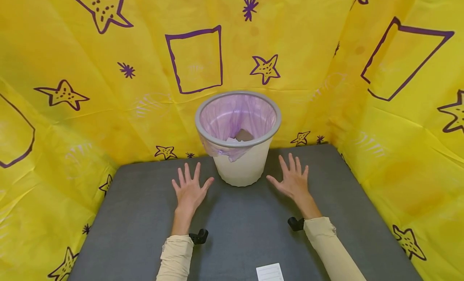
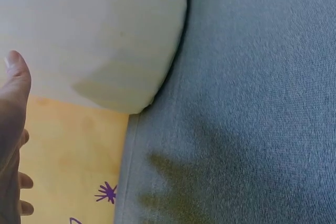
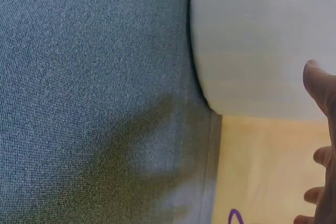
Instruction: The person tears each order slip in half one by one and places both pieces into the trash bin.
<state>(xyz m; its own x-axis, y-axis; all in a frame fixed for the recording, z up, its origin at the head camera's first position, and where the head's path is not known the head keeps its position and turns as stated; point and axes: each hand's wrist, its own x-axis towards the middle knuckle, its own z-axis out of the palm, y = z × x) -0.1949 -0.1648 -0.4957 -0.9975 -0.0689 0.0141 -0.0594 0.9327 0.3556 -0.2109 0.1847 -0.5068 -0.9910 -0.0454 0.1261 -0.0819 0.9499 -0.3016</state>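
A white waste bin [image 1: 241, 170] with a grey rim stands upright at the back of the grey table. Its purple liner bag [image 1: 232, 112] folds over the rim, and inside lie a brown piece [image 1: 244, 135] and some white crumpled stuff. My left hand [image 1: 190, 192] hovers left of the bin with fingers spread, holding nothing. To the bin's right, my right hand [image 1: 294, 183] is spread in the same way, also holding nothing. Both wrist views show the bin's lower wall [image 2: 121, 35] beside a thumb, apart from it, and hand shadows on the cloth.
A white card [image 1: 270, 272] with printed lines lies at the table's [image 1: 239, 232] near edge. Yellow cloth walls [image 1: 145, 71] with purple drawings enclose the table at the back and both sides. Each wrist carries a small black camera [image 1: 198, 236].
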